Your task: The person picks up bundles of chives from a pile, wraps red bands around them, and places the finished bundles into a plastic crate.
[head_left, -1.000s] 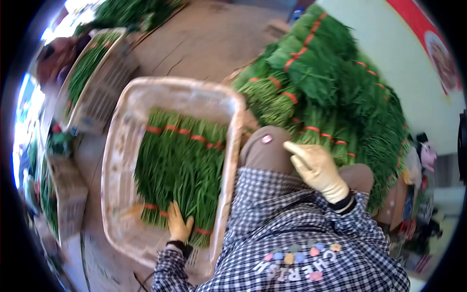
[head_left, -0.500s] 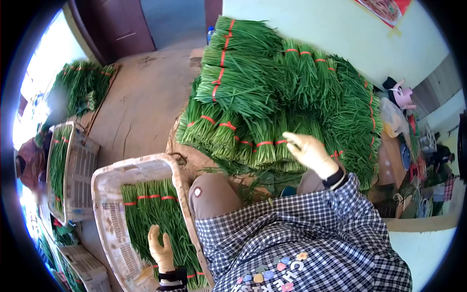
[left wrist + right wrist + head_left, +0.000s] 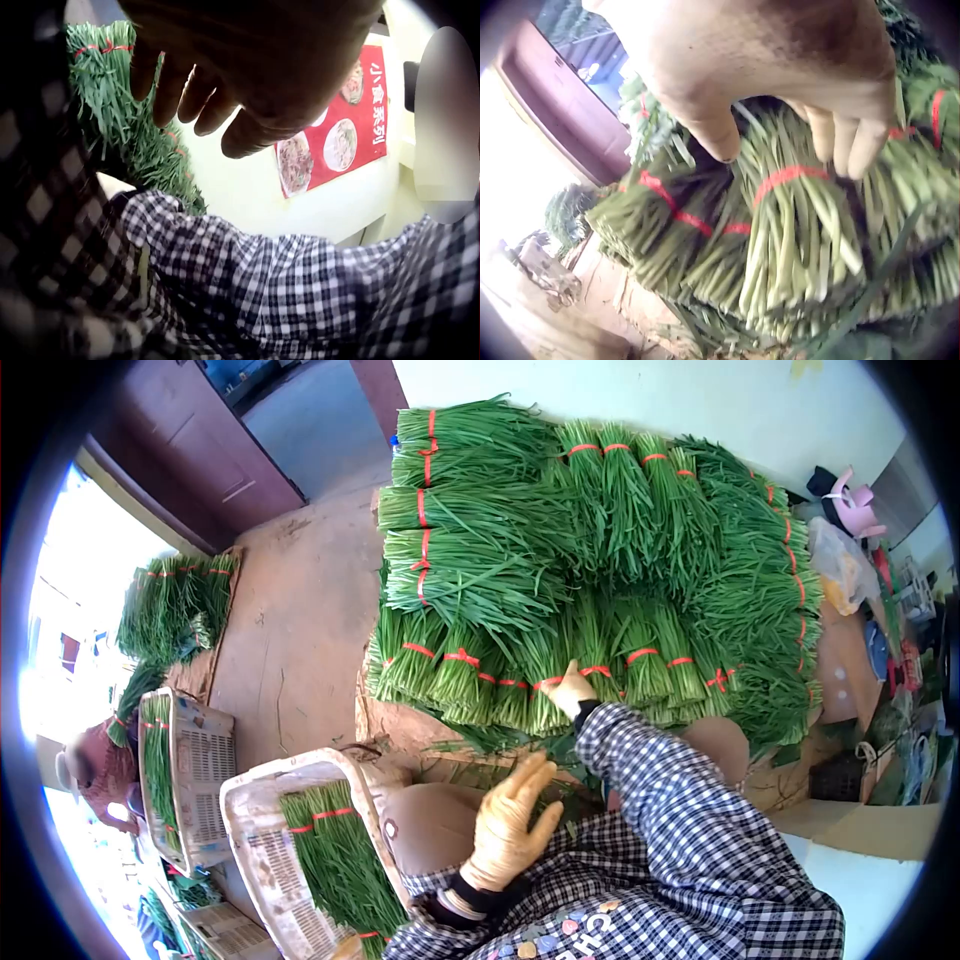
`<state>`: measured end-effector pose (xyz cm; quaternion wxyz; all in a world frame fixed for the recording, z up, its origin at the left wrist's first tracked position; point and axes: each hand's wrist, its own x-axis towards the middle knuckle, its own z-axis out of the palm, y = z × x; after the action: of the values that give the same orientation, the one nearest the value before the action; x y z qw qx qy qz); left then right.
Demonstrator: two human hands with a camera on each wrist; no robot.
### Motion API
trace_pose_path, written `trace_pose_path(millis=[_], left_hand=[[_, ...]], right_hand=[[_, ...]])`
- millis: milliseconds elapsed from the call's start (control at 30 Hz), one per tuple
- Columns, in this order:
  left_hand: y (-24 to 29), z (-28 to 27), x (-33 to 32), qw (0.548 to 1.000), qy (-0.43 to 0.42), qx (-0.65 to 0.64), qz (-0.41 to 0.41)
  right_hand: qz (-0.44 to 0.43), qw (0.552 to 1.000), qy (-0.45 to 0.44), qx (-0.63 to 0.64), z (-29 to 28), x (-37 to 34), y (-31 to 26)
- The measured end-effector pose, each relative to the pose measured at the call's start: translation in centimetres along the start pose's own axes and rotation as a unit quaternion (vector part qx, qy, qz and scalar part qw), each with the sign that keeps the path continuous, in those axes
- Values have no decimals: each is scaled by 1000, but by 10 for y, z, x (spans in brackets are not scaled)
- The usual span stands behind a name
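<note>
My gloved right hand [image 3: 572, 692] is at the front row of a large pile of green garlic chives. In the right wrist view, its thumb and bent fingers straddle a chive bundle [image 3: 787, 225] just above its red band, cut stem ends toward me. My gloved left hand [image 3: 508, 828] is raised over my lap with straight fingers and holds nothing. From the left wrist camera, the same hand [image 3: 255, 67] hangs in the air, fingers spread. At my left knee stands a plastic crate [image 3: 240, 790] with banded chives [image 3: 340, 850] laid in it.
More banded chives [image 3: 480, 500] are stacked behind the front row, against a pale wall [image 3: 620, 395]. A second filled crate [image 3: 205, 750] stands at far left, near a stooping person [image 3: 105, 770]. Another chive heap [image 3: 170, 605] lies by the door [image 3: 200, 445]. Bags and boxes crowd the right.
My left hand has risen off the chives in the crate and moved right over my lap. The right hand has reached from mid-air to a bundle. The head view has turned toward the pile.
</note>
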<state>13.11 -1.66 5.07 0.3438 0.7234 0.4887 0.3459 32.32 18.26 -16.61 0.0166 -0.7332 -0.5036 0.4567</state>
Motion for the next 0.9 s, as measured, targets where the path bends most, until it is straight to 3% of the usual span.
trace_pose_path(millis=[33, 100, 167, 233, 433, 500, 533, 567, 633, 700, 733, 767, 833, 867, 900], left_hand=[[-6, 8, -3, 1000, -17, 14, -19], [-19, 19, -10, 997, -49, 10, -63], [-25, 21, -10, 995, -59, 21, -77], [-24, 20, -7, 993, -75, 28, -85], [-27, 15, -2, 996, -71, 1, -55], [-31, 15, -5, 997, -63, 11, -48], [-33, 16, -7, 998, -41, 15, -38], [-34, 16, -8, 998, -31, -8, -51], [-37, 14, -8, 993, 24, -98, -63], [-53, 18, -13, 987, 79, -118, -74], [-50, 18, -14, 948, 90, -255, -164], [-48, 17, -13, 884, 98, -384, -248], [-54, 7, -13, 881, 66, -388, -263], [-48, 0, -14, 857, 14, -415, -306], [-38, -11, -13, 828, -38, -438, -348]], right_hand=[[35, 999, -15, 28, 10, -5, -3], [75, 993, 50, -74, 34, -5, -10], [108, 988, 79, -70, 38, -6, -20], [126, 990, 46, -35, 23, -6, -30], [65, 997, -6, 51, 15, 15, 0], [68, 995, -69, 34, 5, 13, 7], [-67, 972, -183, 132, 6, 27, 40], [-144, 945, -208, 209, -10, -16, 28], [-19, 906, -314, 283, -57, -86, 0], [-105, 909, -295, 275, -63, -89, 40], [-66, 879, -345, 322, -94, -156, 0], [-20, 840, -367, 399, -99, -167, 7], [-20, 697, -452, 556, -107, -208, 2], [42, 709, -425, 561, -114, -235, -9], [-12, 778, -380, 500, -110, -253, -13]])
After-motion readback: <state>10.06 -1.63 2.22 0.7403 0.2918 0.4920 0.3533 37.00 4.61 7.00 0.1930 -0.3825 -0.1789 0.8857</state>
